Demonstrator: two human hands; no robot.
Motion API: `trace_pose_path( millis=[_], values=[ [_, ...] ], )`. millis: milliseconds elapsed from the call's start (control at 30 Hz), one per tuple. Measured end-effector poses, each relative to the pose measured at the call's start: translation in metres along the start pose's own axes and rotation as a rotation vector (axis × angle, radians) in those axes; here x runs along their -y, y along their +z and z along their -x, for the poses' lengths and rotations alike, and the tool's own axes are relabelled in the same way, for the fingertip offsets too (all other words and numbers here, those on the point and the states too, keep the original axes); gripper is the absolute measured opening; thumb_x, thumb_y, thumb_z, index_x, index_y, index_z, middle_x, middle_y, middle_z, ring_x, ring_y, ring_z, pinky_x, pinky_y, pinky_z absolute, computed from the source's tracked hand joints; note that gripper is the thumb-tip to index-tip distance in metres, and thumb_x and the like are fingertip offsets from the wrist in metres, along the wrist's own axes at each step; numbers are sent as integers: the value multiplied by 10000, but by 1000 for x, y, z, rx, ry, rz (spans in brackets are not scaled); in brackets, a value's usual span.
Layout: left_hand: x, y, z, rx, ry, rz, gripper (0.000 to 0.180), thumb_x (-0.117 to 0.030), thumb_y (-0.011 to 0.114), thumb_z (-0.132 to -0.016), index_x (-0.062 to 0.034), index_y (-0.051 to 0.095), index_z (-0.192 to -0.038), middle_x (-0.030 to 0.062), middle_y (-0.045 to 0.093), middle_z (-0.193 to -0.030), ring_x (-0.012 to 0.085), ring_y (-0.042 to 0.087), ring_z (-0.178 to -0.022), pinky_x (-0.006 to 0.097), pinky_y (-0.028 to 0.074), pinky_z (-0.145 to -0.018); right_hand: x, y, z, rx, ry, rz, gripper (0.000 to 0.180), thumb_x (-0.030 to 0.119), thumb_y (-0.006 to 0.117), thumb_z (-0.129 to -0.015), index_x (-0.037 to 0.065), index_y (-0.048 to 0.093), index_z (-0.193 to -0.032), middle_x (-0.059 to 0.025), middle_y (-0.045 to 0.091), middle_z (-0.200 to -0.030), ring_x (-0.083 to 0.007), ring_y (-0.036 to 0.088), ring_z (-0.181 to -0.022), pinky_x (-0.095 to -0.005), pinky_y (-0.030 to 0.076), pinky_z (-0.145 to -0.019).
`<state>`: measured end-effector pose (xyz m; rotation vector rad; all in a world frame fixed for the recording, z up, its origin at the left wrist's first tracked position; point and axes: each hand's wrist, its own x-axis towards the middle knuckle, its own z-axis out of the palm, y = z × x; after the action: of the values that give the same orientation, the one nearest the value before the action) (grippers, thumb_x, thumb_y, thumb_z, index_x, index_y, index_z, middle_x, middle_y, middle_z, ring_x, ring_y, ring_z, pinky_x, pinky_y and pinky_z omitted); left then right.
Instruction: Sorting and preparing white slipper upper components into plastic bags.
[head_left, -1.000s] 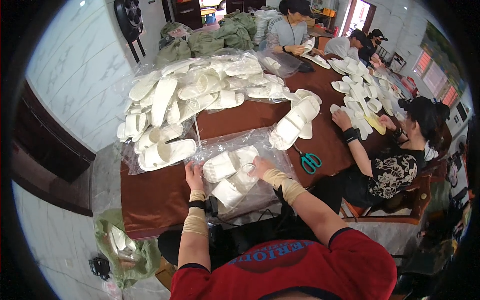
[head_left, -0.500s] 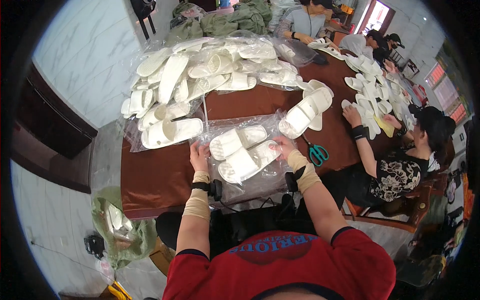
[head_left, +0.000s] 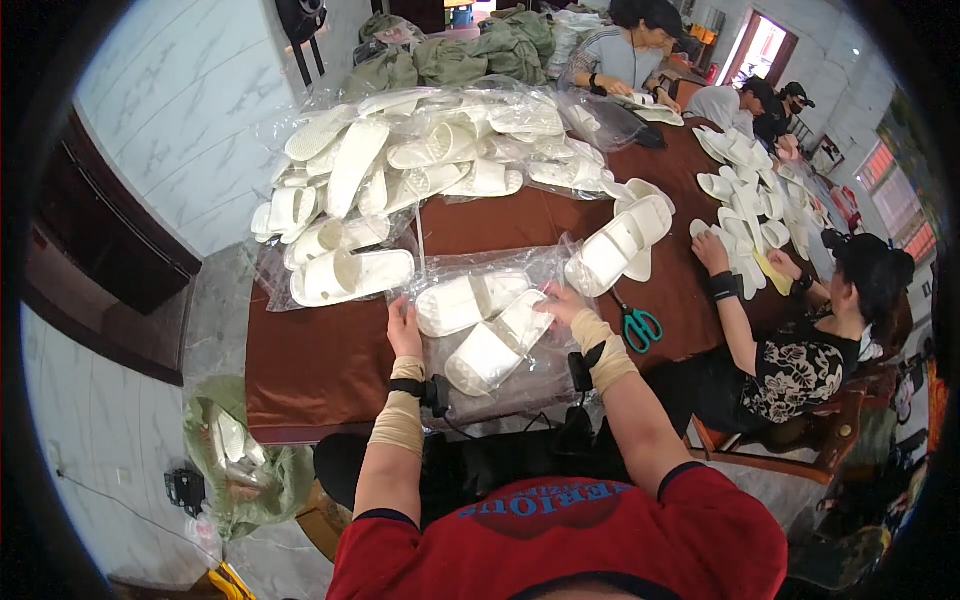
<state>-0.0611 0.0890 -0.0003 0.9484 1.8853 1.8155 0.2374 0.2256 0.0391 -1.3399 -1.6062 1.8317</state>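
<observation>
Your shirt (head_left: 440, 550): red, navy-trimmed | your wrist wraps (head_left: 398, 425): beige | slippers (head_left: 485, 360) before you: white | your desk (head_left: 320, 360): brown | scissors (head_left: 640, 328): teal-handled | wall (head_left: 180, 130): white, grey-veined | sacks (head_left: 445, 62): green

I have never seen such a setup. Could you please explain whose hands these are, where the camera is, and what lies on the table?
There is no machine: the left grip and right grip are the bare hands of a person in red. A fisheye camera on that person's head looks down, so the forearms enter from below and straight edges look bent. On the brown-covered table lies a clear plastic bag with a pair of white slide slippers; I cannot tell whether they are inside. The left grip is at the bag's left edge. The right grip meets the right end of the nearer slipper; whether it holds slipper or plastic is unclear. Beyond is a pile of white slippers; teal-handled scissors lie to the right.
</observation>
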Motion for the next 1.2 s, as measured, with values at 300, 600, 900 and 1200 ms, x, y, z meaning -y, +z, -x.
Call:
trace_pose_path(
  millis=[300,600,900,1200],
  values=[
    [-10,16,3,1,24,-74,272,-9,584,-865,-21,548,-1135,103,636,-1033,184,627,-918,304,484,-800,-44,-3,-41,-222,-556,39,440,115,734,-728,46,554,-1123,-73,597,-1036,-228,596,-912,-336,475,-824],
    [0,8,0,12,18,-65,297,-45,595,-858,-37,542,-1150,98,641,-1027,177,615,-833,308,490,-772,-17,-4,-24,-74,-118,-273,504,90,720,-737,85,540,-1208,-89,597,-949,-207,580,-889,-315,490,-798],
    [-18,19,6,54,-232,251,264,-5,510,-908,-38,504,-1170,135,653,-952,187,657,-820,298,535,-689,-22,-5,-5,-71,-626,-12,414,-1,664,-776,72,623,-1182,-31,623,-1179,-144,550,-1072,-260,429,-918],
    [-16,8,5,67,-256,315,264,-7,437,-946,-3,443,-1210,168,646,-979,205,673,-779,267,538,-635,16,-97,99,-775,-585,320,385,-22,647,-724,70,679,-1097,-71,634,-1042,-173,577,-954,-267,427,-884]
  ],
)
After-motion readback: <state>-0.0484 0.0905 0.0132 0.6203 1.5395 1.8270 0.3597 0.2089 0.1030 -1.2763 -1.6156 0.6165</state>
